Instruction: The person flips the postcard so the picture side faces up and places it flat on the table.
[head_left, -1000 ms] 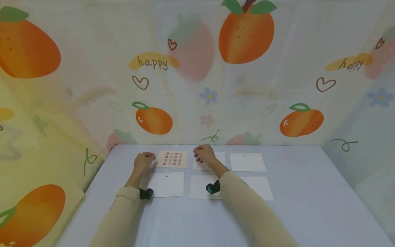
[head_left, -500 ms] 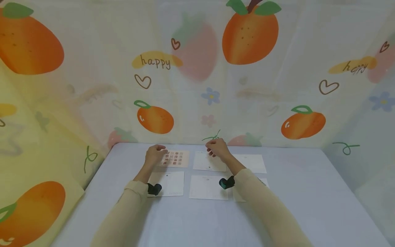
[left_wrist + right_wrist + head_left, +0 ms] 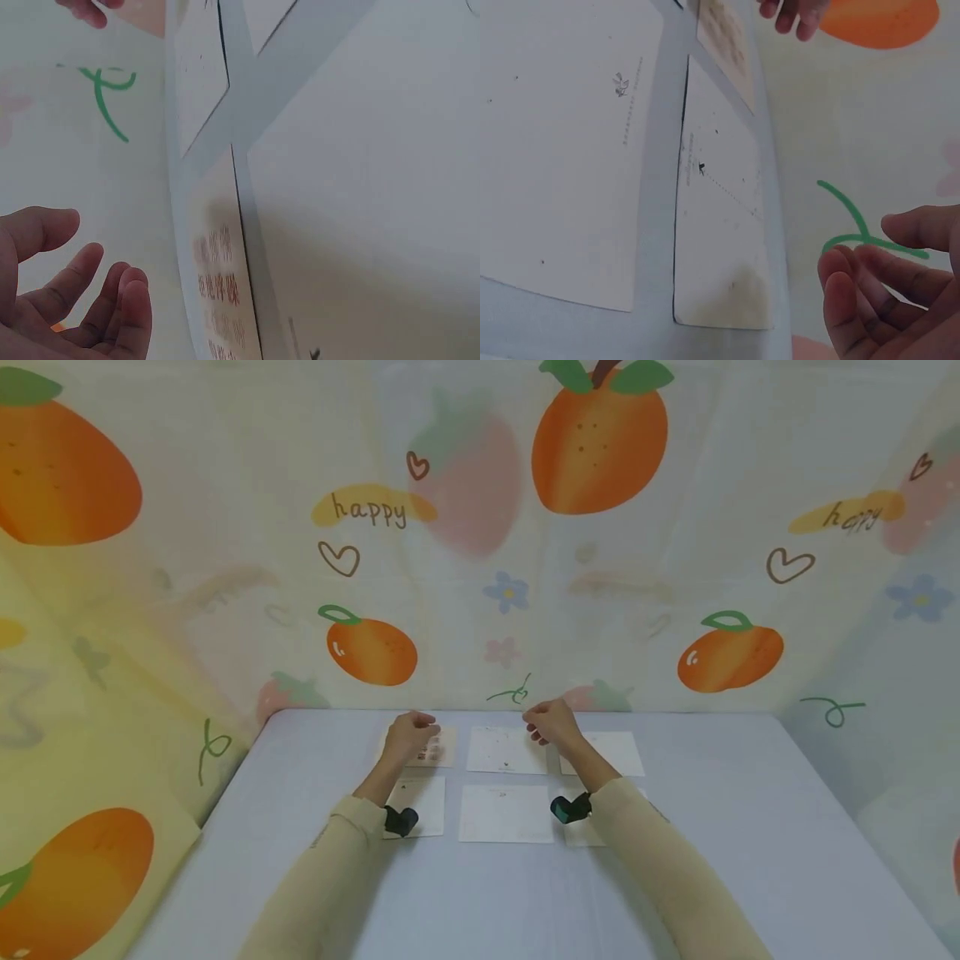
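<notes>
My left hand [image 3: 408,737] hovers over the card with reddish printed characters [image 3: 444,753] at the back left, partly hiding it. In the left wrist view its fingers [image 3: 64,292] are loosely bent, with nothing between them. My right hand [image 3: 553,725] is above the gap between the plain back-middle card [image 3: 491,752] and the back-right card [image 3: 622,753]. Thumb and fingers [image 3: 900,270] of that hand are relaxed and hold nothing in the right wrist view. The back-middle card shows a small dark bird-like mark there.
A front row of white cards lies nearer: left [image 3: 429,810], middle [image 3: 506,817] and right [image 3: 583,837], the outer two partly covered by the wrists. All rest flat on a pale tablecloth [image 3: 480,902]. A fruit-patterned curtain [image 3: 465,610] rises behind the table.
Both hands have shifted to the right above the back row. The left went from beside the printed card to over it; the right moved off the back-middle card. The cards stay put.
</notes>
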